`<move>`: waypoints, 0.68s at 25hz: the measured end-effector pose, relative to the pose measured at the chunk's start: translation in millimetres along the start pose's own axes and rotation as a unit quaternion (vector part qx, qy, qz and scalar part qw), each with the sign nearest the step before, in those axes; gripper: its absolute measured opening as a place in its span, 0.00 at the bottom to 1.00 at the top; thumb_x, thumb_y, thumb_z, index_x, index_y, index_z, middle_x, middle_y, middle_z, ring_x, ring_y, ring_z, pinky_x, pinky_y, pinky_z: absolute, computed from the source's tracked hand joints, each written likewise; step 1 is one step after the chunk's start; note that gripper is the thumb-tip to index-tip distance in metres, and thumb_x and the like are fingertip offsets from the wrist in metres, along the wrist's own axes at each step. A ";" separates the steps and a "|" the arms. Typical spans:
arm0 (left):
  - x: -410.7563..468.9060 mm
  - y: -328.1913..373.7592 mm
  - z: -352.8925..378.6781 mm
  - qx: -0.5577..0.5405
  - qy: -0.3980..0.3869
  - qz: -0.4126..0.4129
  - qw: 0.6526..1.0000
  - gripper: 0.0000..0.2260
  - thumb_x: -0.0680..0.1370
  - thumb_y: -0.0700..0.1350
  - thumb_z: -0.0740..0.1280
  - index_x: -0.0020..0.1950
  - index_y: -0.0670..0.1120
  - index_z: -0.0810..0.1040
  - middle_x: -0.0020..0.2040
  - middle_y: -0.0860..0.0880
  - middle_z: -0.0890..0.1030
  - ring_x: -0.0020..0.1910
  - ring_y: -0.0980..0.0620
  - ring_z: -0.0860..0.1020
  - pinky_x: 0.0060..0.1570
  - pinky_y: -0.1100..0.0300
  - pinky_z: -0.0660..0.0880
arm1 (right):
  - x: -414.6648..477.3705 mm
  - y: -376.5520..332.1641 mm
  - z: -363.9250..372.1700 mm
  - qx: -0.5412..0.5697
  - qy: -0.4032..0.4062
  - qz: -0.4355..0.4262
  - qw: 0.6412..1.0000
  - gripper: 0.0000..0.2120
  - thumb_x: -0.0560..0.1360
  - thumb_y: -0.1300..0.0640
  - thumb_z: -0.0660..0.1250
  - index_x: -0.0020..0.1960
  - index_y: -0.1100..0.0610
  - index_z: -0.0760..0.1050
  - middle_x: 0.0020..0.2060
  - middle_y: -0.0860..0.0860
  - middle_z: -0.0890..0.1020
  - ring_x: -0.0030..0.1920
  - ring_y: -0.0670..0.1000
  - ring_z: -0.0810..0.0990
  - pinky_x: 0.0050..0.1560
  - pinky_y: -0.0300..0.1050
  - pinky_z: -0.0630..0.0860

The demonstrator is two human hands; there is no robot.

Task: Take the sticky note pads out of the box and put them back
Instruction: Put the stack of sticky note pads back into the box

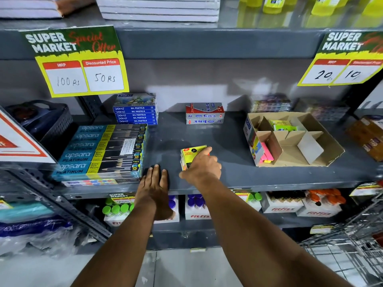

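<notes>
A small stack of yellow-wrapped sticky note pads point(189, 155) rests on the grey shelf point(207, 137), and my right hand point(202, 165) is closed over its top and right side. My left hand point(155, 181) lies flat, palm down, on the shelf's front edge, holding nothing. To the right stands the open cardboard box point(329, 150) with cardboard dividers. One green-yellow pad point(283, 125) sits in a back compartment, and pink and yellow notes point(266, 155) show at the box's front left corner.
Stacked Apsara pencil boxes point(103, 152) lie just left of my left hand, oil pastel boxes point(135, 109) behind them. A red-and-silver Softek box point(205, 113) stands at the back middle. A brown carton point(366, 137) sits right of the box; a wire trolley point(352, 245) is lower right.
</notes>
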State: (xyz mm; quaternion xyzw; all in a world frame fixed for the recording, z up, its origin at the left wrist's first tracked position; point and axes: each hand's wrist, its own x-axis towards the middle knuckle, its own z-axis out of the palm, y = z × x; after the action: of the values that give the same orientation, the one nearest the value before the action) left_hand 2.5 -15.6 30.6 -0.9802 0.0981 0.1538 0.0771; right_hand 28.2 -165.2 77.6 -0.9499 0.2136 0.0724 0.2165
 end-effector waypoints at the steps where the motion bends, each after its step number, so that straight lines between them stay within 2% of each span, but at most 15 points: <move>1: 0.0 0.1 -0.1 -0.001 -0.001 -0.002 1.000 0.58 0.67 0.65 0.70 0.74 0.43 0.30 0.75 0.40 0.29 0.74 0.40 0.31 0.75 0.47 0.39 | 0.1 1.5 -1.1 0.010 -0.001 -0.003 1.000 0.62 0.62 0.41 0.79 0.79 0.60 0.42 0.66 0.61 0.71 0.64 0.62 0.72 0.60 0.52 0.74; 7: -0.4 1.5 -1.4 -0.001 0.002 -0.012 1.000 0.60 0.65 0.65 0.72 0.75 0.43 0.31 0.76 0.40 0.31 0.75 0.40 0.33 0.74 0.49 0.38 | -5.0 13.9 -8.2 0.057 0.005 -0.025 0.998 0.61 0.62 0.42 0.79 0.79 0.60 0.44 0.68 0.60 0.69 0.68 0.62 0.69 0.65 0.54 0.71; 12: 1.4 -1.4 2.0 0.001 0.004 0.002 1.000 0.60 0.65 0.67 0.70 0.75 0.43 0.30 0.76 0.40 0.30 0.75 0.40 0.33 0.76 0.46 0.41 | -6.2 23.1 -43.6 0.081 0.048 -0.054 0.994 0.59 0.61 0.43 0.77 0.78 0.63 0.46 0.65 0.61 0.71 0.64 0.62 0.72 0.63 0.53 0.70; 14: 1.7 -2.3 3.7 0.000 0.006 0.007 1.000 0.60 0.65 0.68 0.70 0.74 0.43 0.30 0.76 0.40 0.30 0.75 0.40 0.33 0.75 0.46 0.41 | -2.2 35.2 -72.6 0.090 0.080 -0.055 0.991 0.57 0.60 0.42 0.77 0.77 0.64 0.51 0.63 0.62 0.72 0.63 0.63 0.73 0.62 0.52 0.71; 17: 2.4 -2.2 4.9 -0.003 0.017 0.008 1.000 0.61 0.65 0.69 0.70 0.74 0.43 0.30 0.76 0.40 0.30 0.75 0.40 0.33 0.75 0.46 0.41 | 7.9 65.3 -122.9 0.082 0.136 -0.051 0.986 0.47 0.59 0.42 0.77 0.68 0.63 0.61 0.59 0.61 0.76 0.60 0.62 0.76 0.57 0.50 0.74</move>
State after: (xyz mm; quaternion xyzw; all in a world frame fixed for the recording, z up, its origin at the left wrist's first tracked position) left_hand 3.9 -13.0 25.5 -0.9822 0.1064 0.1378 0.0712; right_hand 12.3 -275.8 161.0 -0.9394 0.1978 -0.0866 0.2664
